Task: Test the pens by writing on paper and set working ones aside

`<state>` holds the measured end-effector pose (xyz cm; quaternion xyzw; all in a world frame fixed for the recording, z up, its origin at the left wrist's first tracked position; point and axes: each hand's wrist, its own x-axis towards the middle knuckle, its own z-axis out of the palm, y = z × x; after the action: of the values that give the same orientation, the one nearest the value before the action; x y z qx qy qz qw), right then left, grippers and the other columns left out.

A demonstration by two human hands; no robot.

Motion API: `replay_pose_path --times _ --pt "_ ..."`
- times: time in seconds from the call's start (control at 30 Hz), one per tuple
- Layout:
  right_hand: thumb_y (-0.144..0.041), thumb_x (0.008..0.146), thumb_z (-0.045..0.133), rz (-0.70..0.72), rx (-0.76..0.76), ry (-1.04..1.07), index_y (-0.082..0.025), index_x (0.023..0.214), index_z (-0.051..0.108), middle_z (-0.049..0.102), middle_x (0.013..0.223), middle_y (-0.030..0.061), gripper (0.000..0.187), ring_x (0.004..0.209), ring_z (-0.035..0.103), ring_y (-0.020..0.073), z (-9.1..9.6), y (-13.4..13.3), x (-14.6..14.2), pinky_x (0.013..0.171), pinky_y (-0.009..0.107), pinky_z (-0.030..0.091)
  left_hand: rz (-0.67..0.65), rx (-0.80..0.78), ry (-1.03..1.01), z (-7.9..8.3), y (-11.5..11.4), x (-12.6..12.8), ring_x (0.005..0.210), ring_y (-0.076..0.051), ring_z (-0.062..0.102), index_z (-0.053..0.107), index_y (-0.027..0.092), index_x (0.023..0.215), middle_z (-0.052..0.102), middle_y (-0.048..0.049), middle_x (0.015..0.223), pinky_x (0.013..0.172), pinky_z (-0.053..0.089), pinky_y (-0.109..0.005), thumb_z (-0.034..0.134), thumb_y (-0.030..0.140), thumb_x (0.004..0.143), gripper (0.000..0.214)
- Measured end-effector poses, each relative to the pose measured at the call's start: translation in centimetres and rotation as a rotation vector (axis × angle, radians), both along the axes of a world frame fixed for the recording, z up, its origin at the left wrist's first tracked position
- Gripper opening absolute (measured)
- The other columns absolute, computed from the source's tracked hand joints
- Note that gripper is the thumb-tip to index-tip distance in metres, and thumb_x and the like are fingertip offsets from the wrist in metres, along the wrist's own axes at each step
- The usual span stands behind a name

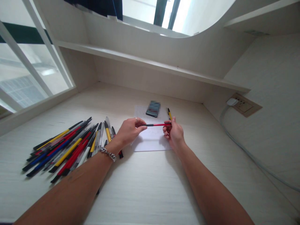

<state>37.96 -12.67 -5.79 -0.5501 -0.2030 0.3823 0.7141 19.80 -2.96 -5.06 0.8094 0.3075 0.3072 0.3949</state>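
Left hand [129,130] and right hand [177,133] pinch opposite ends of a red pen [159,124], level above paper [150,142] toward the tabletop's [145,184] far edge; pens [76,151] lie heaped toward its left edge. A light, aligned pinch should steady it, though its tip is hard to make out.

Pale desk [150,187] before me, long shelf [140,59] across its far side, left window [21,67], daylight glaring through far window [140,11], whitish wall [276,68] at right.
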Motion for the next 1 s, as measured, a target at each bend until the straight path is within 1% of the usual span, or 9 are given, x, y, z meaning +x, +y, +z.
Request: replay_pose_path --times 0.1,0.3,0.43,0.53,0.63,0.73,0.8,0.9,1.0 --pt "-0.06 0.088 0.048 0.018 -0.028 -0.044 -0.016 0.082 0.056 0.055 0.047 -0.0012 0.045 0.035 0.038 0.0074 -0.2 0.0 -0.4 0.031 0.017 0.023 0.012 -0.001 -0.014 -0.1 -0.1 0.0 0.071 -0.016 0.065 0.071 0.018 0.085 0.074 -0.0036 0.081 0.068 0.048 -0.028 0.066 0.031 0.077 0.016" --pt "-0.061 0.086 0.05 0.069 -0.08 -0.103 -0.017 0.087 0.059 0.055 0.049 -0.002 0.045 0.037 0.038 0.0075 0.3 -0.1 -0.2 0.033 0.017 0.022 0.025 -0.028 -0.03 -0.2 0.2 0.0 0.071 -0.016 0.065 0.072 0.018 0.086 0.074 -0.0038 0.081 0.067 0.048 -0.028 0.067 0.032 0.077 0.018" --pt "-0.057 0.082 0.059 0.056 -0.097 -0.151 -0.016 0.087 0.062 0.053 0.053 -0.0028 0.041 0.04 0.038 0.0063 0.6 -0.2 0.4 0.035 0.017 0.022 0.024 -0.056 -0.065 -0.2 0.5 0.0 0.072 -0.016 0.065 0.071 0.017 0.087 0.074 -0.0043 0.082 0.068 0.048 -0.028 0.067 0.033 0.077 0.019" --pt "-0.051 0.077 0.066 0.06 -0.094 -0.232 -0.015 0.081 0.064 0.053 0.056 -0.003 0.036 0.043 0.037 0.0058 0.7 -0.4 1.0 0.037 0.018 0.023 0.028 -0.075 -0.076 -0.4 0.6 0.0 0.072 -0.016 0.065 0.071 0.017 0.087 0.073 -0.0046 0.081 0.069 0.049 -0.028 0.068 0.033 0.076 0.02" --pt "-0.048 0.075 0.069 0.104 -0.118 -0.435 -0.015 0.076 0.066 0.06 0.064 0.0006 0.033 0.048 0.043 0.0072 0.6 -0.8 2.0 0.042 0.02 0.028 0.026 -0.089 -0.09 -0.6 0.8 0.0 0.072 -0.016 0.065 0.07 0.016 0.088 0.073 -0.0048 0.08 0.069 0.049 -0.028 0.069 0.032 0.075 0.02" --pt "-0.047 0.079 0.064 0.189 -0.163 -0.724 -0.016 0.078 0.069 0.065 0.068 0.0021 0.031 0.055 0.049 0.0105 0.6 -1.3 2.9 0.049 0.022 0.035 0.036 -0.117 -0.112 -0.8 1.1 0.0 0.073 -0.017 0.066 0.07 0.016 0.088 0.073 -0.0053 0.081 0.071 0.05 -0.029 0.069 0.032 0.074 0.021" --pt "-0.043 0.081 0.064 0.214 -0.167 -0.925 -0.018 0.081 0.072 0.066 0.07 0.0018 0.026 0.06 0.053 0.0124 0.7 -1.6 3.3 0.055 0.024 0.039 0.047 -0.13 -0.127 -0.9 1.3 0.0 0.075 -0.017 0.067 0.07 0.017 0.088 0.074 -0.0057 0.083 0.072 0.051 -0.03 0.07 0.033 0.073 0.022" --pt "-0.031 0.08 0.067 0.201 -0.126 -1.197 -0.021 0.09 0.075 0.07 0.084 0.0026 0.016 0.071 0.059 0.0138 1.0 -2.0 3.1 0.067 0.025 0.044 0.063 -0.138 -0.14 -1.0 1.4 0.0 0.075 -0.018 0.067 0.07 0.017 0.087 0.074 -0.0058 0.083 0.072 0.052 -0.031 0.07 0.034 0.073 0.022" --pt "-0.024 0.083 0.064 0.158 -0.124 -1.398 -0.023 0.095 0.075 0.07 0.093 0.0036 0.016 0.077 0.062 0.015 1.4 -2.2 2.4 0.073 0.026 0.045 0.069 -0.141 -0.159 -0.9 1.4 -0.1 0.076 -0.018 0.068 0.07 0.017 0.087 0.074 -0.0062 0.084 0.073 0.053 -0.031 0.07 0.036 0.074 0.023"
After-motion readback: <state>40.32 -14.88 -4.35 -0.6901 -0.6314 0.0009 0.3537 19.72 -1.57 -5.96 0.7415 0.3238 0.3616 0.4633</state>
